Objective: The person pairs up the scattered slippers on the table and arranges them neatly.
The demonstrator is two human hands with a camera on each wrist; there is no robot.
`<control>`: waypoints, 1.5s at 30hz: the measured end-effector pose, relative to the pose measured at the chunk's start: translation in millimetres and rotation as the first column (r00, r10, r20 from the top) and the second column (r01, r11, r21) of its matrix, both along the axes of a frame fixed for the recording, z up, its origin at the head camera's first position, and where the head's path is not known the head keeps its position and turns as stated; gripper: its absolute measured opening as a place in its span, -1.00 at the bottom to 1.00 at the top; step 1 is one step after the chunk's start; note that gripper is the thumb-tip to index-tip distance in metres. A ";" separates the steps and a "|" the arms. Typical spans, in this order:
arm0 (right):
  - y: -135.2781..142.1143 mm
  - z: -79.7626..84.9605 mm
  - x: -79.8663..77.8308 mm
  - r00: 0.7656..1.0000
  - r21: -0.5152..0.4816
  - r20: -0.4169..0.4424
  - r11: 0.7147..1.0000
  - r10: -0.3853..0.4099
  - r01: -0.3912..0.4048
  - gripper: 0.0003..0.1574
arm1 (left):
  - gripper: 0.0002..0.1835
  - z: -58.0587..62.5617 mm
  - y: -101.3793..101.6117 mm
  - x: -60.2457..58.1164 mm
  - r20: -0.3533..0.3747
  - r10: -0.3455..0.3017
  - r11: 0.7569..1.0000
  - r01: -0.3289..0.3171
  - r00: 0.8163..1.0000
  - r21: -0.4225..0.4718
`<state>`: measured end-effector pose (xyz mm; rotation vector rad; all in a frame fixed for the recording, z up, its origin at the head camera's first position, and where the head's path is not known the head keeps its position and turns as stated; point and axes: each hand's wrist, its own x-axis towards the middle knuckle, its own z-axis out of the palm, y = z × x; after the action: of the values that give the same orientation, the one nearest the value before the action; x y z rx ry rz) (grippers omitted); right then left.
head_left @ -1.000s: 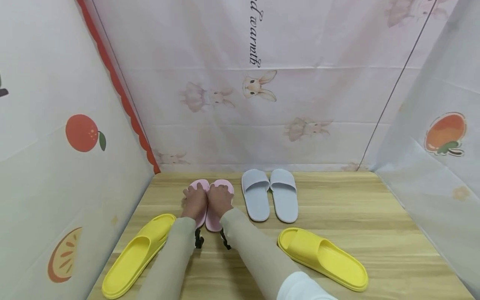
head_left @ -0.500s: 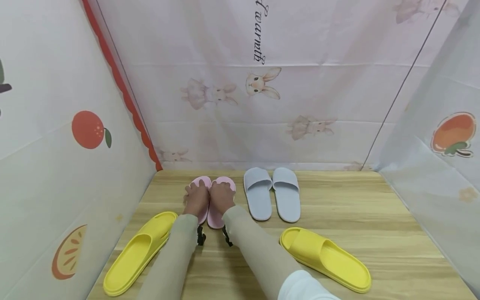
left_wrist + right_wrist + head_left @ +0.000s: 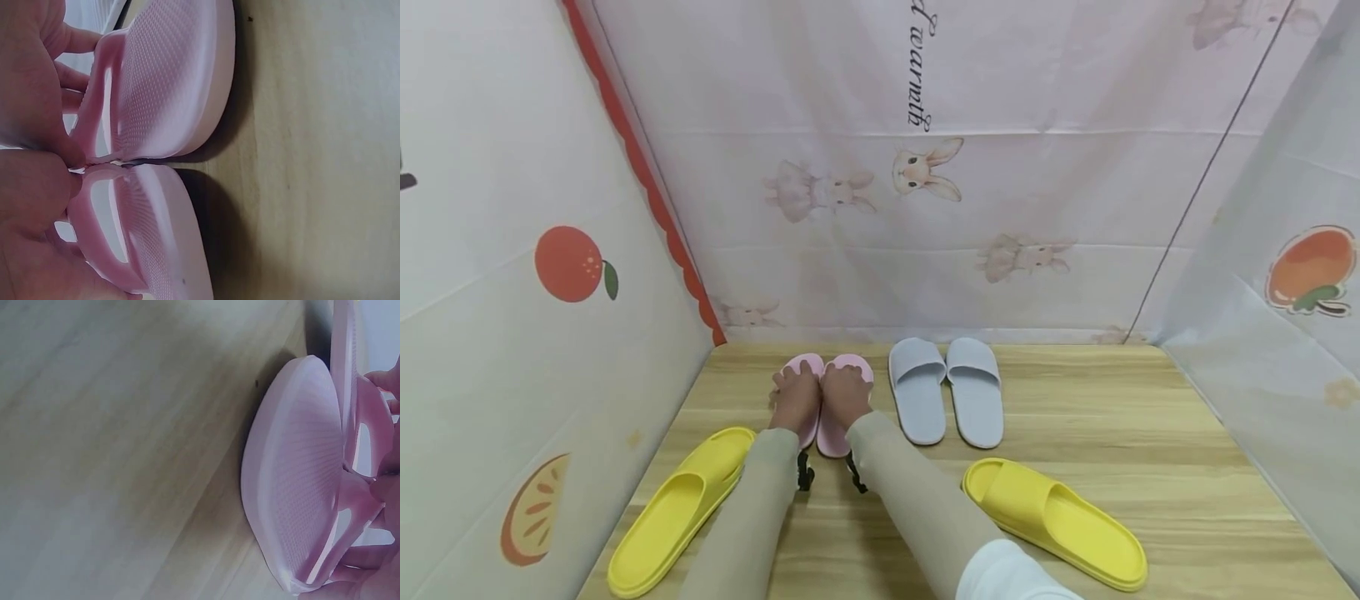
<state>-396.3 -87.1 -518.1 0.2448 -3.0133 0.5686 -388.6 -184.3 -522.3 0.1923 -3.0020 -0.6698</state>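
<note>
Two pink slippers stand side by side on the wood-grain surface, toes toward the back wall. My left hand (image 3: 796,398) grips the strap of the left pink slipper (image 3: 808,435), and my right hand (image 3: 846,393) grips that of the right pink slipper (image 3: 832,440). From above, both hands cover most of the straps. In the left wrist view, the thumbs meet at the straps' inner edges while other fingers reach the outer sides. The right wrist view shows the textured footbed of the right slipper (image 3: 300,462), its inner edge against the other one.
A grey slipper pair (image 3: 919,404) stands just right of the hands. One yellow slipper (image 3: 673,517) lies angled left of the left forearm; another yellow slipper (image 3: 1056,525) lies slanted at the right. Printed cloth walls (image 3: 850,283) enclose the wood-grain surface (image 3: 1112,417).
The whole head view has shifted slightly. Both hands stay on the pink slippers, and all the slippers keep their places.
</note>
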 end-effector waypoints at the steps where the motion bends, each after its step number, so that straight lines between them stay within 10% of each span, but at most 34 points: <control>1: -1.0 -0.3 -0.4 1.000 0.002 0.007 1.000 0.001 -0.001 -0.59 | -0.55 0.0 -0.4 0.1 -0.002 0.006 1.000 -0.006 1.000 0.001; 45: -4.5 -18.4 -22.8 1.000 0.092 -0.007 0.995 -0.028 0.029 -0.57 | -0.50 -9.6 -1.5 -20.5 0.034 -0.016 0.999 0.015 0.999 0.045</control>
<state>-419.1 -91.7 -536.5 0.2076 -3.0364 0.4262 -409.1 -185.7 -531.9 0.1846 -3.0262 -0.7431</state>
